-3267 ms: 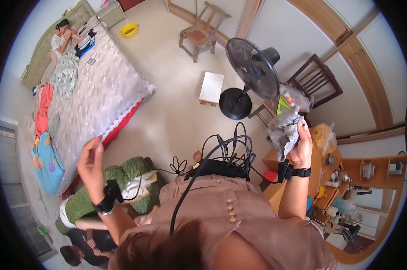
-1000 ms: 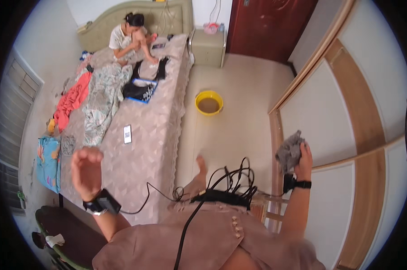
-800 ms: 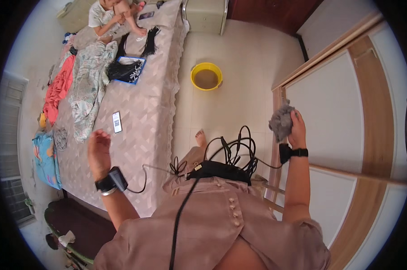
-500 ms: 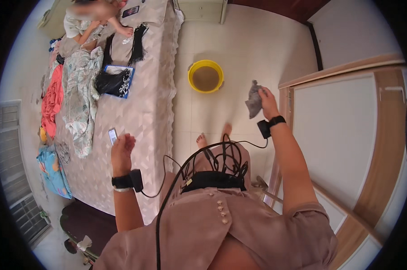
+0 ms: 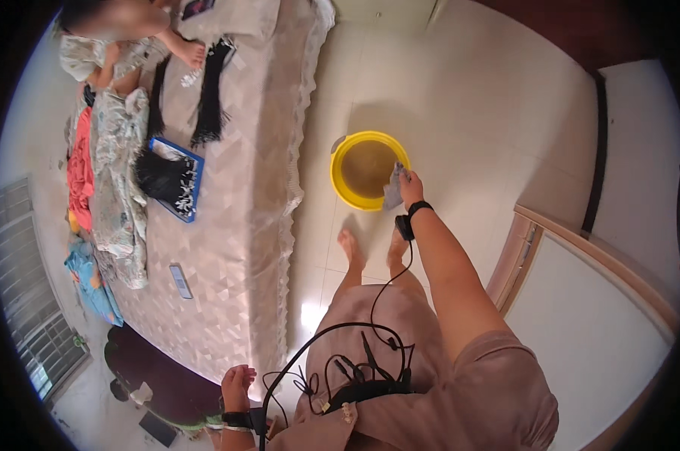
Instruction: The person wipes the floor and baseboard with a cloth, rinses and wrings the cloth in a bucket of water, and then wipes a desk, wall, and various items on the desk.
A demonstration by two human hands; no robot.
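Observation:
A crumpled grey cloth (image 5: 392,192) hangs from the closed fingers of my right hand (image 5: 411,189). It is at the right rim of a yellow bucket (image 5: 342,189) on the floor, overlapping it in view; whether they touch I cannot tell. Murky brownish water (image 5: 366,167) fills part of the bucket. Low at the left, by the bed's near edge, my left hand (image 5: 237,382) has loosely bent fingers with nothing between them. Both wrists carry black straps with small boxes and cables.
The bed (image 5: 238,225) runs along the left, bearing a phone (image 5: 180,281), a blue-edged tray (image 5: 197,192) with black strands, and bundles of black cords (image 5: 212,94). Another person (image 5: 111,37) sits at its far end. A white panel with a wooden frame (image 5: 603,274) stands at the right.
My right hand has carried the grey cloth left to the bucket's rim. My left hand has drawn back toward me from beside the phone. I am nearer the bucket.

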